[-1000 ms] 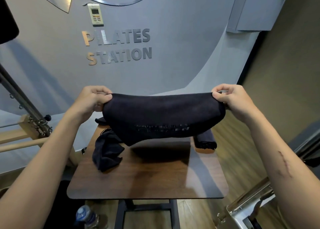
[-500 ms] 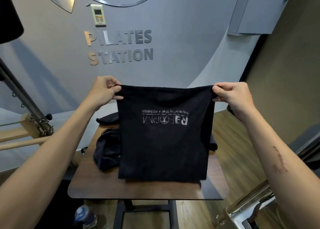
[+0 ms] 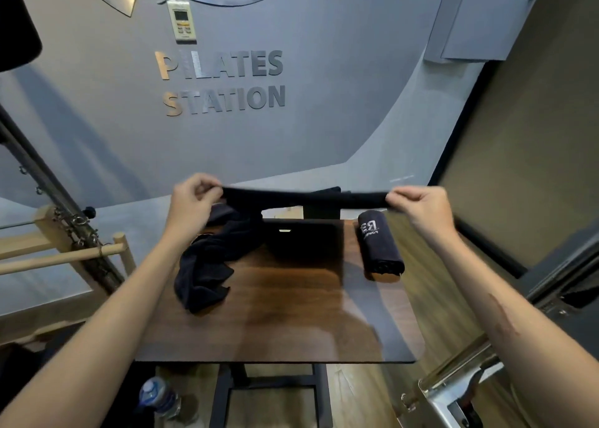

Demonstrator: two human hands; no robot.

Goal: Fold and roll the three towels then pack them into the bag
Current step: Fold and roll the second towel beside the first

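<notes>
Currently, both hands are holding one dark towel [image 3: 304, 197] stretched level above the far edge of the table [image 3: 291, 317]. The left hand [image 3: 191, 200] is pinching the towel's left end between thumb and curled fingers; the right hand [image 3: 418, 204] is pinching the right end in the same way. Seen edge-on, the cloth is presenting a thin, slightly blurred band with a soft, matte nap.

Three dark towels are showing in total:
1. The held towel, suspended clear of the tabletop.
2. A crumpled towel [image 3: 210, 265], lying in a loose, creased heap on the left part of the table, one end trailing toward the far edge.
3. A rolled towel [image 3: 381, 246], lying as a compact cylinder near the right edge, bearing pale printed lettering on its upper surface, its spiral end facing the person.

The table is a rounded-corner rectangle with a glossy wood-grain top, resting on a dark metal frame. A flat black item [image 3: 301, 243] with a small pale slot is lying at the far centre of the table, under the held towel; whether it is the bag cannot be told.

One clear plastic bottle [image 3: 158, 398] is standing on the floor at lower left. Raised metallic wall lettering [image 3: 223, 84] is reading "PILATES STATION", with one pale wall controller [image 3: 182, 21] mounted above it.
</notes>
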